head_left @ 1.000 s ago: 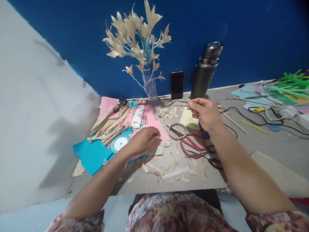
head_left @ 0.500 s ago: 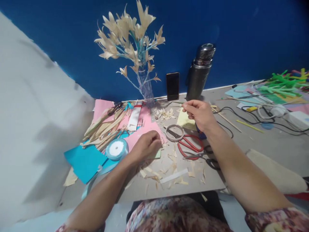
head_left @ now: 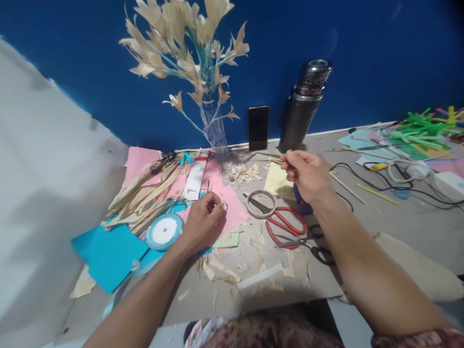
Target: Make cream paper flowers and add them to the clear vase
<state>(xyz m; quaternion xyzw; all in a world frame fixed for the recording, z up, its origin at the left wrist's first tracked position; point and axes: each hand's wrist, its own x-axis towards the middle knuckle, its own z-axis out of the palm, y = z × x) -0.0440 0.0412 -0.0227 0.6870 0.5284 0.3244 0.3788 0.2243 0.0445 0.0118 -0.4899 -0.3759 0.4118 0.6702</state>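
Over the pink paper (head_left: 232, 200), my left hand (head_left: 205, 220) is closed, thumb and fingers curled together. Whatever it may hold is too small to make out. My right hand (head_left: 306, 176) hovers by the yellow paper (head_left: 277, 181), thumb and fingertips pinched. Thin greenish stalks (head_left: 266, 157) run up to its fingertips; I cannot tell whether it grips one. Below that hand lie a tape ring (head_left: 261, 204), red-handled scissors (head_left: 290, 221) and black-handled scissors (head_left: 317, 246). Pale petal-shaped pieces (head_left: 246, 171) form a small pile between the hands.
Pale dried-husk flowers (head_left: 184, 38) stand in a clear bottle (head_left: 213, 125) beside a phone (head_left: 258, 128) and a steel flask (head_left: 304, 108). Husk strips (head_left: 145, 195), a ribbon spool (head_left: 164, 231) and blue paper (head_left: 108, 256) lie left. Black cables (head_left: 377, 179) cross the right side.
My left hand has moved left and slightly up, and its fingers show more. My right hand keeps its pinch, shifted slightly right. The camera view has tilted a little.
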